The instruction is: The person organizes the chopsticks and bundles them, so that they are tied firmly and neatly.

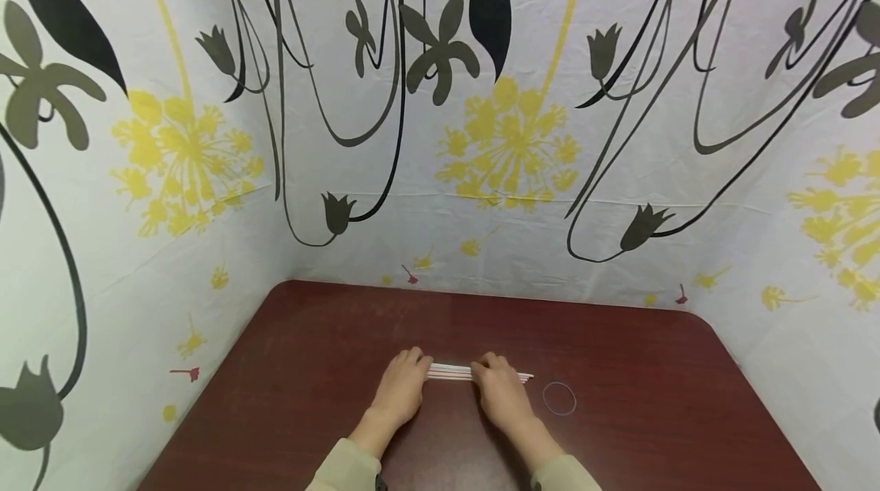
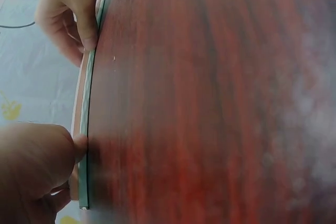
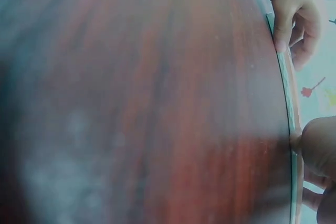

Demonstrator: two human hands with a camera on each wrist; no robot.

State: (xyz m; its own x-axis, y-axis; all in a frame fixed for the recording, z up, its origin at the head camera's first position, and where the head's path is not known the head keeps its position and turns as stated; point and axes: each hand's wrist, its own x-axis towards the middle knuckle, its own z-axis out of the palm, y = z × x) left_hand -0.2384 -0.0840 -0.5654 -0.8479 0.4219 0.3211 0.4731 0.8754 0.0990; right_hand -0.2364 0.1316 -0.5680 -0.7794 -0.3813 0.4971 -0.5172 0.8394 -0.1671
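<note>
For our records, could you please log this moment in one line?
left hand: holds sticks | right hand: holds sticks | loop: on table, right of sticks

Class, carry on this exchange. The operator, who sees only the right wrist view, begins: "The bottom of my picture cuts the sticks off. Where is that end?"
Observer: The sticks end just past the right hand.
Operator: Does anything lie on the table beyond that hand?
Observer: Yes, a thin ring lies on the table to its right.
Operator: Are the person's arms covered?
Observer: Pale sleeves cover the forearms in the head view.
</note>
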